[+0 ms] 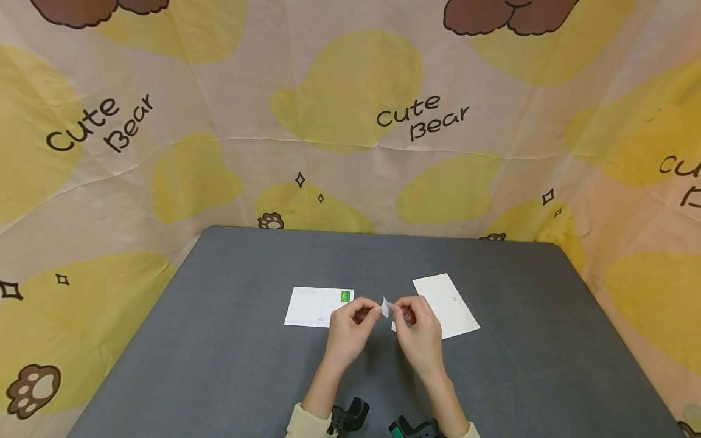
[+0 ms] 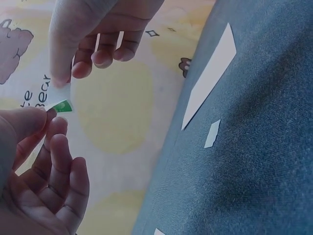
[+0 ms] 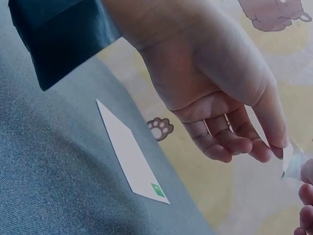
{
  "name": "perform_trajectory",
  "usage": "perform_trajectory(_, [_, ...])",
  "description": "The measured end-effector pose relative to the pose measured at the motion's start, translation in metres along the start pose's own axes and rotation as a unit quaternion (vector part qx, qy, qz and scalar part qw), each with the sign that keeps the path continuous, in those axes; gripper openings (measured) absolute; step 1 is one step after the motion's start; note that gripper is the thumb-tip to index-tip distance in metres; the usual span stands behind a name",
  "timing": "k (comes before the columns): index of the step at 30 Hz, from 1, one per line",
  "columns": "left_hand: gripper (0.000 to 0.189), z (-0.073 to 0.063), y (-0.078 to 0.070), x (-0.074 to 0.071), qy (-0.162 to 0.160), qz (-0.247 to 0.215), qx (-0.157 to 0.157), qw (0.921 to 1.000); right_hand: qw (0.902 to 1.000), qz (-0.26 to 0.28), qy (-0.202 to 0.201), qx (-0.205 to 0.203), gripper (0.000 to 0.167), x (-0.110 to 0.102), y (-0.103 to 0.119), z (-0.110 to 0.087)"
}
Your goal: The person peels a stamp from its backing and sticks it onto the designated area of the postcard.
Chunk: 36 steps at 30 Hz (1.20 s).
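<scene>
Small green-and-white paper piece (image 2: 62, 106) hangs above the dark grey table (image 1: 219, 365), bridging the gap between your fingertips. Your left hand (image 1: 349, 331) pinches it near the green-printed part and your right hand (image 1: 420, 336) pinches the white end, probably because something so flimsy needs control from both sides. Near your right hand lies a white paper scrap (image 2: 212, 133). Farther out, the white rectangular card with a green square (image 1: 312, 306) sits toward the table's left edge, the other white card (image 1: 450, 304) toward its right, likely leaving working room between.

Free tabletop (image 1: 219, 340) left of stamped card (image 1: 308, 306)
</scene>
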<state>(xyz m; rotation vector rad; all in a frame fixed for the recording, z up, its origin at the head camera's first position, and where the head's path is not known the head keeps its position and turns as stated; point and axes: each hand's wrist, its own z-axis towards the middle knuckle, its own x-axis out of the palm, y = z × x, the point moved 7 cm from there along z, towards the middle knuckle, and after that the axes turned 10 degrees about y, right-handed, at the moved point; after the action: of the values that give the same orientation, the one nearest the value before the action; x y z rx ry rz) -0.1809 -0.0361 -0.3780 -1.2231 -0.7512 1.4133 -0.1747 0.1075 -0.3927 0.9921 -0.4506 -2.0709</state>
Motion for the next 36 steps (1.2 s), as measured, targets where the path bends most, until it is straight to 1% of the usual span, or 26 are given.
perform_trajectory(6, [0.006, -0.001, 0.002, -0.001, 0.000, -0.003, 0.006, 1.0000, 0.9998, 0.002, -0.010, 0.019, 0.017, -0.002, -0.004, -0.001])
perform_trajectory(14, [0.006, -0.002, 0.008, -0.005, -0.007, 0.001, -0.006, 1.0000, 0.9983, 0.013, -0.022, 0.053, 0.014, -0.003, -0.013, -0.002])
perform_trajectory(21, [0.006, -0.003, 0.008, -0.008, -0.014, 0.004, -0.007, 0.9999, 0.9936, 0.014, -0.011, 0.111, 0.011, -0.002, -0.024, -0.006])
perform_trajectory(27, [0.005, -0.003, 0.009, -0.010, -0.016, 0.003, -0.011, 0.9998, 0.9892, 0.002, 0.016, 0.145, 0.010, 0.004, -0.035, -0.012])
perform_trajectory(32, [0.005, -0.003, 0.010, -0.012, -0.020, 0.004, -0.012, 0.9997, 0.9826, -0.012, 0.066, 0.173, 0.008, 0.013, -0.044, -0.018])
perform_trajectory(36, [0.006, -0.002, 0.010, -0.012, -0.022, 0.005, -0.014, 0.9996, 0.9774, -0.021, 0.099, 0.185, 0.008, 0.018, -0.047, -0.020])
